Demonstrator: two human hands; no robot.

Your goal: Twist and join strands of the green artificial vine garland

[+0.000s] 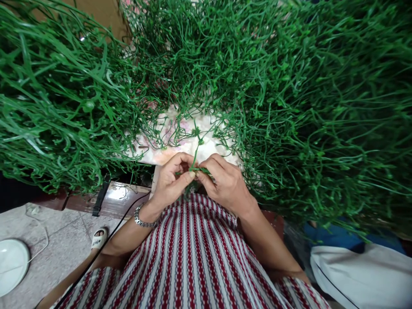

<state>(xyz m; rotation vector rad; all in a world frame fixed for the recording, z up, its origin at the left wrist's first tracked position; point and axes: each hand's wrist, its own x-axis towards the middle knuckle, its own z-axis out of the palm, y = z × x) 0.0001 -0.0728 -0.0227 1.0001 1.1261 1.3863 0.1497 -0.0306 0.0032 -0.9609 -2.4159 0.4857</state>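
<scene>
Close in front of my body, my left hand [175, 176] and my right hand [223, 178] meet with fingertips almost touching. Between them is a thin green plastic plant stem [195, 150], pinched by both. Its upper part stands up past my fingers toward the pale cloth, ending in a small tuft. Another green piece runs sideways into my right fingers; I cannot make out how the two join. Just beyond my hands lies a white, pink-patterned covering [206, 152] with loose stems on it.
Large heaps of green plastic stems rise at the left [58, 98] and the right [305, 107], joining across the back. A dark cable [119, 223] crosses near my left arm. A white round object [13, 266] stands on the floor. A person in white [363, 274] is at the lower right.
</scene>
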